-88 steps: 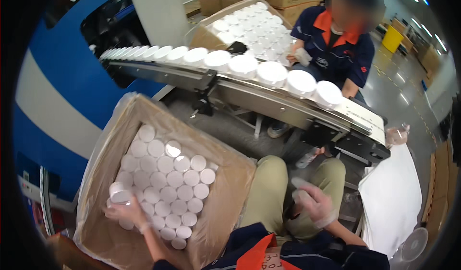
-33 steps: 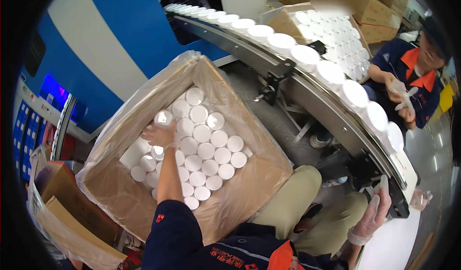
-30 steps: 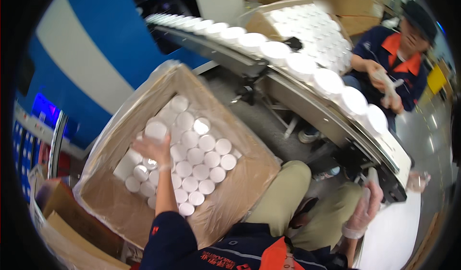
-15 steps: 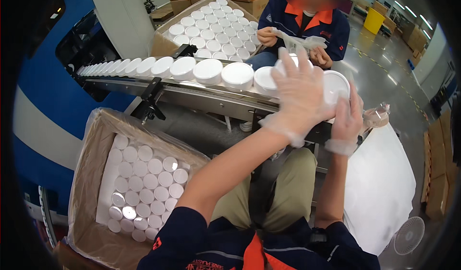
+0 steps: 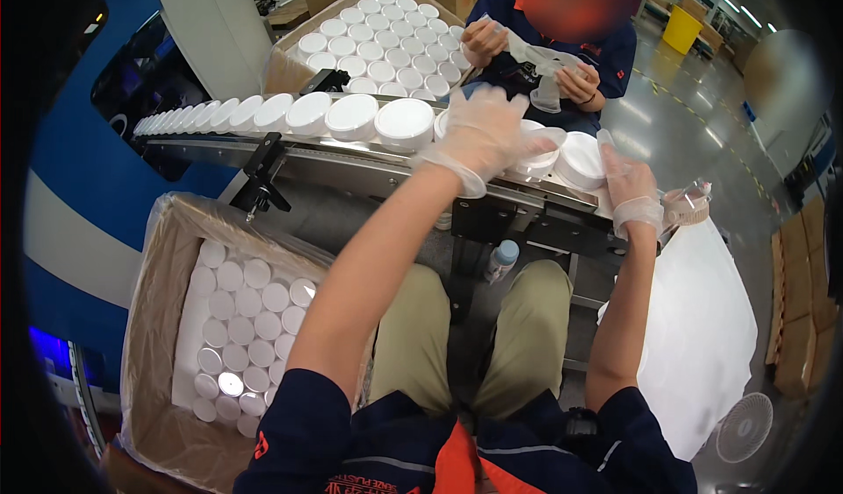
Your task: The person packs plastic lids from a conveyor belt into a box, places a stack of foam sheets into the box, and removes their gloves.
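Note:
A row of round white lidded tubs (image 5: 404, 125) stands on the narrow conveyor (image 5: 369, 156) that crosses in front of me. In a clear plastic glove, my left hand (image 5: 481, 138) reaches over the row with its fingers spread, hiding part of the tubs beneath; whether it touches them I cannot tell. At the row's right end sits the last white tub (image 5: 581, 160). My right hand (image 5: 630, 185), gloved too, is just right of that tub, its fingers stretched upward along the tub's side and not wrapped round it.
Lower left stands a plastic-lined carton (image 5: 145, 353) with rows of tubs; another filled carton (image 5: 285, 71) is behind the conveyor. Across from me a co-worker (image 5: 549, 28) handles a thin, whitish plastic glove (image 5: 536, 57). A bottle (image 5: 501, 261), white sheeting (image 5: 698, 336) and a fan (image 5: 745, 428) are nearby.
My left hand has moved left along the row, away from my right hand. The end tub, earlier between both hands, now has only my right hand beside it. The bottle has come into view.

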`<state>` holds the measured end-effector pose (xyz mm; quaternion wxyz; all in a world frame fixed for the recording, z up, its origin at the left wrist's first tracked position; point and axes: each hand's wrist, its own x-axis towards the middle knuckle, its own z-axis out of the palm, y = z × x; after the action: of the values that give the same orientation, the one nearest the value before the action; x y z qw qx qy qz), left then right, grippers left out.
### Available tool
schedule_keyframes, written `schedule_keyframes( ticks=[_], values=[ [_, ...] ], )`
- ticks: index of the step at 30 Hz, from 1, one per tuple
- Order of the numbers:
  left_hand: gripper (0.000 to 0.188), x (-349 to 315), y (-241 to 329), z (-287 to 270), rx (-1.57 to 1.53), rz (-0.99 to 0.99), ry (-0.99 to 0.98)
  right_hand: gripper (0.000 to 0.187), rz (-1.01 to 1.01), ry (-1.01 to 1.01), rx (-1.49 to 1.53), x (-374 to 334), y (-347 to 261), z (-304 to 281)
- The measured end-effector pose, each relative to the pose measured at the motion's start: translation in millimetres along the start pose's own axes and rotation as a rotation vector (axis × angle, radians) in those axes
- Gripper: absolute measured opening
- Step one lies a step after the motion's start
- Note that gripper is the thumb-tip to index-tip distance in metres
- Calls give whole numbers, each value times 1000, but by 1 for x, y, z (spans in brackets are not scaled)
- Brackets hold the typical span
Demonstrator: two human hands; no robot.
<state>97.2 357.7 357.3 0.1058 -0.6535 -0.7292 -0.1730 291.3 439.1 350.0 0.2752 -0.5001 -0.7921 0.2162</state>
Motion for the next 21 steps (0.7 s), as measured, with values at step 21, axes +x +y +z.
schedule_keyframes(
  ticks=[21],
  values=[
    [68,-489,-247,67,752,-1555,352,31,-528,465,113,-147,-39,88]
  ],
)
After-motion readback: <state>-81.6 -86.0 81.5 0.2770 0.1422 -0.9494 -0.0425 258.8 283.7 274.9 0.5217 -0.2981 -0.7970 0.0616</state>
